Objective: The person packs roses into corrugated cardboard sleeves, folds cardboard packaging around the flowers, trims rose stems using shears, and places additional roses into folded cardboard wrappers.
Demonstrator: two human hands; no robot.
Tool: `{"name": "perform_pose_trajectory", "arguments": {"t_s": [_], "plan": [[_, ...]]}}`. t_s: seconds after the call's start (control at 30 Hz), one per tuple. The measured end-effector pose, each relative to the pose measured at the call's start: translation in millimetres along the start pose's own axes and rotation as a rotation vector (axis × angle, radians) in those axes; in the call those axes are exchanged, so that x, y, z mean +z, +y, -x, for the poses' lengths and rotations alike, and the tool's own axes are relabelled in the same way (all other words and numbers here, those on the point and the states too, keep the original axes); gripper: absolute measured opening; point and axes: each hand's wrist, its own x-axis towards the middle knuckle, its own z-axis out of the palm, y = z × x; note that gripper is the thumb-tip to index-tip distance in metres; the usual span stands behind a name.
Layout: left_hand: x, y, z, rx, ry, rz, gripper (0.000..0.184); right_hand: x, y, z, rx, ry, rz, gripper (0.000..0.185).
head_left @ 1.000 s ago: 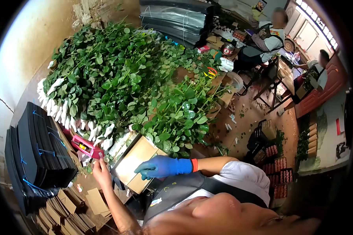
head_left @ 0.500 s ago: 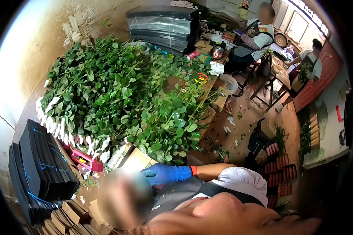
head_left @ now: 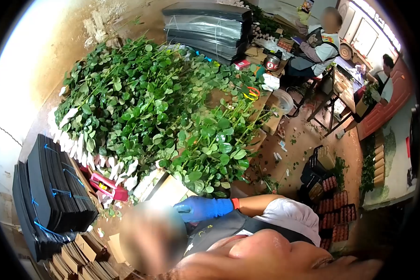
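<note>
My right hand (head_left: 203, 208), in a blue glove with a red cuff, is at the lower middle, in front of my apron (head_left: 212, 232). Its fingers run into a blurred patch, so their grip cannot be made out. Just beyond it lies an open cardboard piece (head_left: 177, 186) at the edge of the leafy stems. My left hand does not show. A big heap of green-leaved stems (head_left: 130, 98) covers the work table, with white-wrapped flower heads (head_left: 81, 148) along its left edge. A pink tape dispenser (head_left: 108, 186) sits near those heads.
Black sheets tied with blue string (head_left: 56, 186) stand left, above folded cardboard (head_left: 86, 254). A wrapped stack (head_left: 207, 32) is at the back. Yellow-red scissors (head_left: 251, 94) lie on the heap's right. Two people (head_left: 319, 44) work at the back right; red-patterned packs (head_left: 336, 205) stand on the floor.
My view has shifted, so the scene sits a little further right and lower. My gloved hand stays close to the cardboard. The far-right person's head has moved slightly.
</note>
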Motion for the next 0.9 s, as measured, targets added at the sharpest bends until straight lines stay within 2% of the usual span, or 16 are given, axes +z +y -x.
{"name": "perform_pose_trajectory", "arguments": {"t_s": [0.07,0.1,0.17,0.23,0.43,0.53,0.57,0.67,0.7,0.8,0.83,0.87,0.9], "plan": [[13.7,8.0,-22.7,0.127,-0.195,0.008,0.076,1.7,2.2,-1.7,0.01,-0.008,0.05,0.037],[20.9,9.0,-26.8,0.193,-0.208,-0.055,0.061,1.7,2.8,-2.1,0.015,-0.001,0.079,0.038],[38.3,8.0,-27.7,0.193,-0.478,0.078,0.076,1.0,-0.6,-0.9,0.094,-0.003,0.092,0.037],[43.7,6.8,-23.6,0.189,-0.446,0.081,0.08,1.9,-7.5,0.9,0.236,-0.028,0.003,0.036],[49.2,4.3,0.9,0.08,-0.504,0.057,0.101,18.7,37.5,-13.5,-0.359,0.279,0.485,0.035],[54.4,1.9,13.3,0.037,-0.466,0.012,0.101,13.5,20.9,-10.7,0.09,0.051,0.219,0.035],[54.4,2.0,18.2,0.069,-0.406,-0.045,0.101,13.2,22.9,-10.4,0.097,0.038,0.171,0.036],[42.7,-1.4,20.6,0.097,-0.442,-0.025,0.103,11.8,28.7,-10.5,0.054,0.033,0.096,0.036],[25.2,5.3,11.3,0.038,-0.47,0.07,0.091,11.3,27.3,-9.8,0.004,0.049,0.12,0.037],[16.5,-13.9,13.3,0.085,-0.365,0.282,0.057,8.3,35.7,-12.4,-0.083,0.084,0.17,0.037],[11.6,-18.2,16.4,0.184,-0.187,0.322,0.024,8.8,39.4,-13.3,-0.099,0.087,0.18,0.037],[0.4,-18.7,12.0,0.063,-0.022,0.371,0.015,5.2,-4.9,-6.0,0.012,0.041,0.04,0.037],[11.5,-35.5,16.9,-0.048,0.059,0.402,0.015,-1.2,-0.7,-10.5,-0.017,0.036,0.022,0.036]]}}
